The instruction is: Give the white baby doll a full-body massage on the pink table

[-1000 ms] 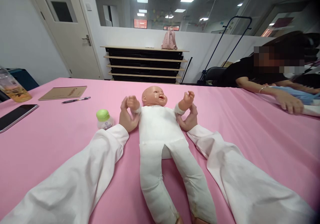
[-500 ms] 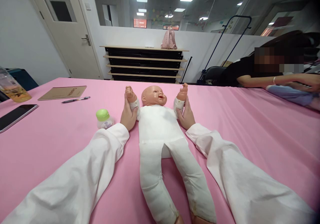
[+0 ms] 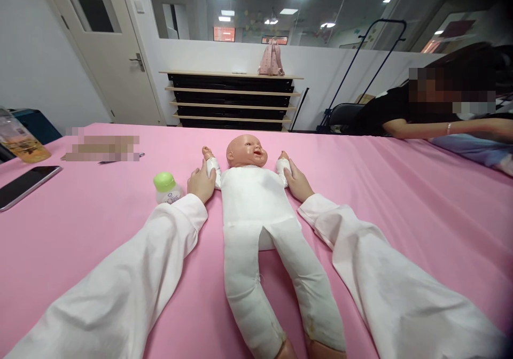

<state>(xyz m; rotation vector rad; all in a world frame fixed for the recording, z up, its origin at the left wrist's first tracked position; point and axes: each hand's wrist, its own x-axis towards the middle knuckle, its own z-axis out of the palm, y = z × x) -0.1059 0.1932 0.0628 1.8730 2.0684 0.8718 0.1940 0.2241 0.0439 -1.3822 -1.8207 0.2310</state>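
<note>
A baby doll (image 3: 256,196) with a white cloth body lies on its back on a pink-covered table (image 3: 160,273). Its head is turned slightly to the right, and its legs stretch toward me. My left hand (image 3: 202,181) is closed on the doll's arm at the left, thumb on the white sleeve. On the other side, my right hand (image 3: 299,181) grips the doll's other arm, with its lower fingers partly hidden. Both doll hands stick up beyond my fingers. Left of my left hand stands a small jar with a green lid (image 3: 165,181).
On the left lie a phone (image 3: 28,187), a blurred brown notebook (image 3: 102,148) and a pen, near a bottle of yellow liquid (image 3: 24,140). At the right, a person in black (image 3: 385,116) leans over the table. Behind stands a low shelf (image 3: 232,100) with a pink backpack (image 3: 271,60).
Both doll arms have come down a little and the doll's hands sit lower, outward tilt reduced on the right. My hands still hold the arms, with the left fingers now lying more over the sleeve.
</note>
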